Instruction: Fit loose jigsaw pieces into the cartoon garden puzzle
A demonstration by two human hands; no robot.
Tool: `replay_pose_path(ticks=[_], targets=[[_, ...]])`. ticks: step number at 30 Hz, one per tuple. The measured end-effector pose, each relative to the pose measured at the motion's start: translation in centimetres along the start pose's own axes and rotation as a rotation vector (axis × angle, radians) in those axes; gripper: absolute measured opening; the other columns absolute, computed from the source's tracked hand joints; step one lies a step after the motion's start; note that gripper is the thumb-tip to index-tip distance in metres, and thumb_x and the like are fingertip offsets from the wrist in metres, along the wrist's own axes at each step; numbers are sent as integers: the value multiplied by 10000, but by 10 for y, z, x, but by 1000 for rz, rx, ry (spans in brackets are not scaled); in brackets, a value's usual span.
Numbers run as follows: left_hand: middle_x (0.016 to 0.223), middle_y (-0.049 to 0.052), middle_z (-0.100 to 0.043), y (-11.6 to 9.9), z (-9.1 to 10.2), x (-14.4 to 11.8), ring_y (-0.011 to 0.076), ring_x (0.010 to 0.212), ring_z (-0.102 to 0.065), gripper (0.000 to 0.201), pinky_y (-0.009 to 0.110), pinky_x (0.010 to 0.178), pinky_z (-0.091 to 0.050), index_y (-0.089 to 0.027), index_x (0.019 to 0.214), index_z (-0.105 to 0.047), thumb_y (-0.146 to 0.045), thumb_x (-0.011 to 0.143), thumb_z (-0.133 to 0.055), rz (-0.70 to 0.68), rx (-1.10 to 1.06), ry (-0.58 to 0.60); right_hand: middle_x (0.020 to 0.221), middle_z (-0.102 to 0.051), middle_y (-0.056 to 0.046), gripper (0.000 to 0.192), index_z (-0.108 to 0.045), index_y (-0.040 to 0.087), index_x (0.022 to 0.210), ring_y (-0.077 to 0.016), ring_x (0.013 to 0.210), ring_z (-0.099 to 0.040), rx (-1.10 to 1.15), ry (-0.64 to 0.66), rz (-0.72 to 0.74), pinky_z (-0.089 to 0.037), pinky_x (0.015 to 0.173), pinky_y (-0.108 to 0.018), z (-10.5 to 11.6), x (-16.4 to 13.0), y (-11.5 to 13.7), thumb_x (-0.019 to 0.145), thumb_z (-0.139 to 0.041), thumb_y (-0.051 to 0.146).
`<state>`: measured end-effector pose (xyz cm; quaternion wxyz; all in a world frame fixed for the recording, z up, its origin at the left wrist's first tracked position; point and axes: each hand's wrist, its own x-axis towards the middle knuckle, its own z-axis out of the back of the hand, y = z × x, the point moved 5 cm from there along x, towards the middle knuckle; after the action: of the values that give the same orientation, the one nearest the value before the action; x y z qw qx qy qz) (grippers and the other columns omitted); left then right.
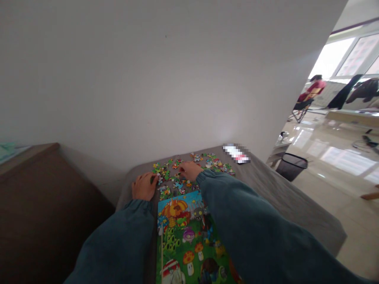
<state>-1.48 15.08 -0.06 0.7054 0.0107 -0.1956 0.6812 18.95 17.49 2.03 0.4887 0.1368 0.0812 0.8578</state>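
Both hands reach forward over a grey-covered bench [284, 197], arms in blue-green sleeves stretched out from the bottom of the head view. Left hand [144, 185] lies knuckles up at the near left edge of the loose pieces [189, 169], fingers curled down; a bit of green shows at its fingertips, but whether it grips a piece cannot be told. Right hand [189, 170] rests further in among the pieces, fingers bent onto them, and its grip is too small and blurred to read. Pieces are scattered across the far end of the bench, near the wall. Just before them lies the picture board [189, 240], partly covered by the right sleeve and cut off by the bottom edge. A blurred-out patch [236, 154] sits at the far right corner.
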Motion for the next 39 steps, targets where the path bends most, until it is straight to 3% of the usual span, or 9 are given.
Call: replay_pose_path(ticks=[5,7,10,13,17,21,24,34,39], targets=[[1081,73,-674,1,-3,5,295,1078,-543,261,458,902,-404,-242,981,-664,-387,876,-474,-52,-99,-5,858,-679,-40,131,-624,152,960,-131,778,-614,152,-39,37,-445,694,-240,27,-47,-22,849,-554,156],[1093,80,-657,2,-4,8,268,1065,-561,266,414,913,-424,-221,1007,-650,-367,871,-474,-74,-163,-20,798,-657,-27,155,-615,147,974,-128,719,-608,399,-94,32,-467,662,-249,33,-69,-37,823,-576,151],[1081,83,-642,2,-4,10,219,974,-619,303,346,873,-478,-192,1046,-619,-367,875,-440,-82,-261,-51,773,-641,-6,336,-552,173,1162,-129,669,-621,726,-120,-13,-501,643,-276,31,-98,-55,826,-566,193],[1043,83,-657,-9,2,3,202,885,-658,391,332,808,-527,-174,1106,-577,-452,863,-445,-62,-463,-67,766,-654,-5,306,-565,180,1106,-143,722,-653,993,-123,-76,-527,698,-305,26,-116,-59,811,-598,254],[1020,87,-690,-51,15,-28,235,926,-651,475,386,828,-544,-168,1071,-591,-544,781,-572,-63,-885,92,784,-686,-15,261,-574,174,928,-136,730,-662,1211,-109,-136,-522,705,-287,26,-128,-46,747,-695,317],[1000,71,-699,-104,26,-65,219,930,-646,316,328,799,-546,-189,976,-644,-454,807,-609,-120,-959,284,750,-686,2,297,-546,168,854,-100,637,-635,1406,-18,-141,-503,639,-249,25,-135,-21,733,-722,375],[956,43,-704,-127,26,-82,189,875,-651,238,283,762,-548,-204,945,-668,-398,814,-625,-129,-994,324,689,-650,29,327,-551,156,832,-82,581,-607,1475,63,-149,-496,597,-232,18,-140,-5,718,-734,401],[879,23,-714,-136,28,-93,164,808,-673,138,248,716,-569,-202,867,-678,-295,766,-689,-96,-1126,241,643,-667,17,415,-511,158,826,-107,600,-648,1585,16,-294,-531,629,-255,12,-144,1,670,-752,457],[841,1,-681,-138,31,-97,131,786,-663,64,205,695,-554,-205,784,-643,-185,752,-695,-202,-1133,41,644,-662,27,397,-507,157,785,-88,590,-631,1580,-12,-275,-495,591,-209,10,-145,4,627,-803,368]])
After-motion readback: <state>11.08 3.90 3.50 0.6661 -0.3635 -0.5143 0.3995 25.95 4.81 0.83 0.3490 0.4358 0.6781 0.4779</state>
